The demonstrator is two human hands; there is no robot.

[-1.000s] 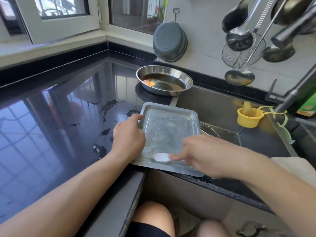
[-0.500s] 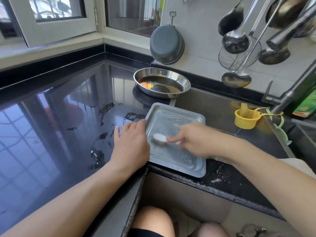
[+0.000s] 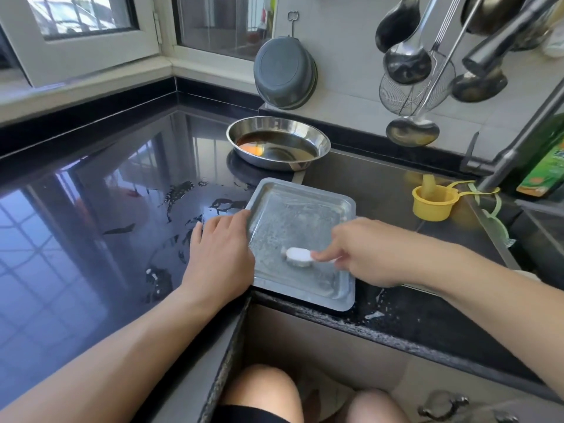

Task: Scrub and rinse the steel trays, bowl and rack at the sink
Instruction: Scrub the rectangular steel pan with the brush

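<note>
White brush on soapy steel tray

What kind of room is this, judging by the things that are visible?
Most likely a home kitchen, at the sink: ladles hang on the tiled wall, a faucet reaches over the sink, and a steel tray lies on the black countertop.

Home kitchen. Evidence: a glossy black stone counter set in a corner under windows; a steel sink with faucet at the right; ladles and a wire skimmer hung on the tiled far wall; a grey pan hung beside them; a green detergent bottle stood at the far right.
</note>
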